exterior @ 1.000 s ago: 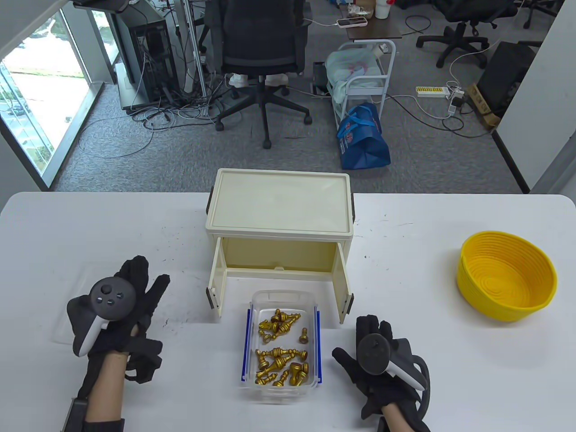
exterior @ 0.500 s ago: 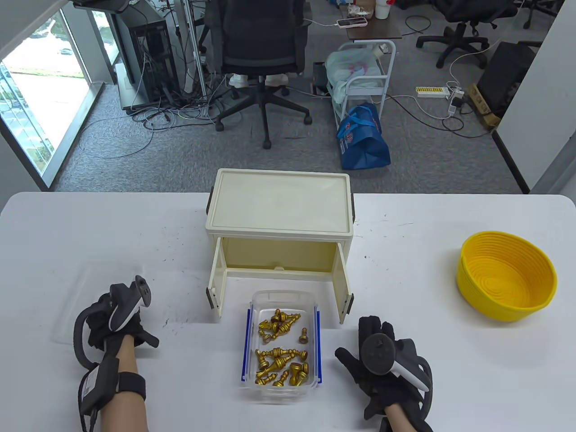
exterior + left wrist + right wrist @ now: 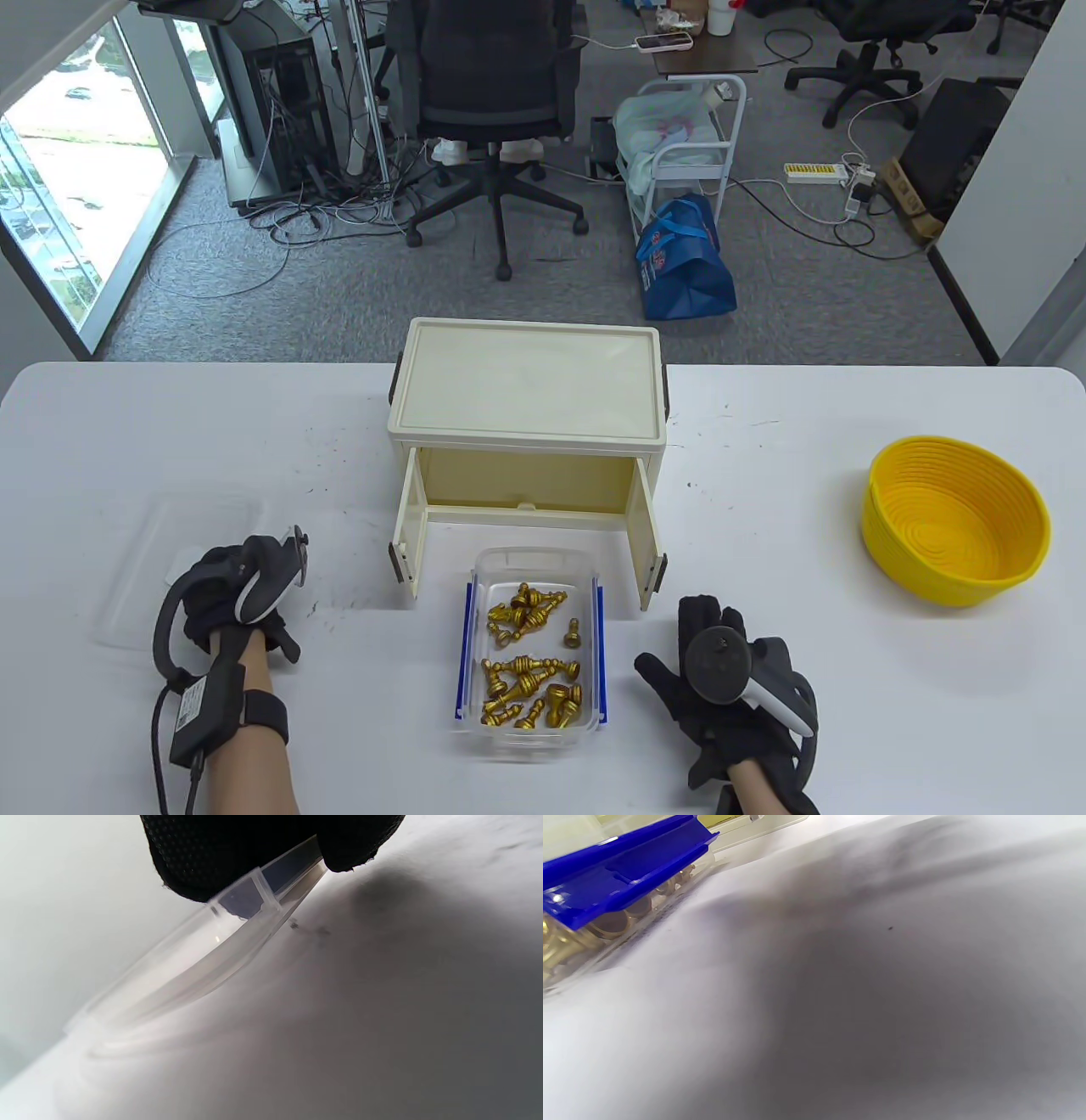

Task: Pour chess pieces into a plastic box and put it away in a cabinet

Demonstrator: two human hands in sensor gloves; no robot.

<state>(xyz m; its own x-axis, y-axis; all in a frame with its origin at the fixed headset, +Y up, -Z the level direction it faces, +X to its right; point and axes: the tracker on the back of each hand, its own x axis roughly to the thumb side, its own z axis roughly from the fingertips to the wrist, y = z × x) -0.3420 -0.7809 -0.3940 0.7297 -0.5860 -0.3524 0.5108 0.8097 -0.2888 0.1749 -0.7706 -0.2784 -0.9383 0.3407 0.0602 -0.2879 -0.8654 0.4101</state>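
At table's left, left hand (image 3: 222,588) now gripping clear lid (image 3: 203,963), formerly open above; right hand (image 3: 721,688) flat.

Both hands wear black mesh sensor gloves. The left hand (image 3: 225,594) and right hand (image 3: 721,705) each carry a dark grey tracker with a white handle and black loop cable. Bare forearms show; a black labelled box straps to the left wrist.

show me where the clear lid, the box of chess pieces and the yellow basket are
clear lid (image 3: 153,543), table view, on its flat top left of the left hand.
box of chess pieces (image 3: 530,562), table view, on its far rim.
yellow basket (image 3: 954,586), table view, on its near outer wall.
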